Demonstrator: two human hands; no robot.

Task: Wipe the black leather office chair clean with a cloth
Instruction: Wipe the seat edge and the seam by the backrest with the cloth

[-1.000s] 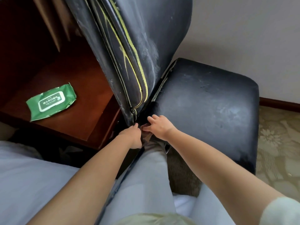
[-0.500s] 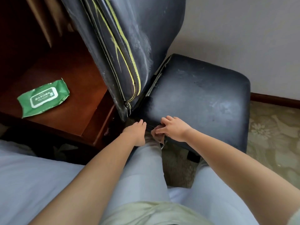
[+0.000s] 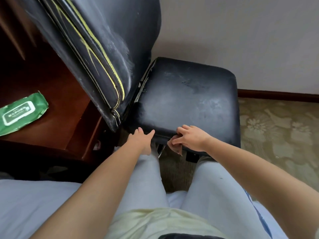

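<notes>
Wiping the near front edge of the seat, with most of the chair still dusty.

A green wipes pack (image 3: pixel 23 112) lies on the dark wooden desk (image 3: pixel 57 94) at far left, beside the black leather office chair (image 3: pixel 186 100), whose backrest and seat carry pale dust streaks. The left hand (image 3: pixel 141 140) reaches to the seat's near edge, fingers straight and slightly apart, holding nothing. Just right of it, the right hand (image 3: pixel 190 139) curls its fingers around a small brownish cloth (image 3: pixel 176 147), pressing it against the seat's front rim. The next move probably calls for dragging the cloth along the rim, then up across the dusty seat top, with the left hand steadying the chair.
</notes>
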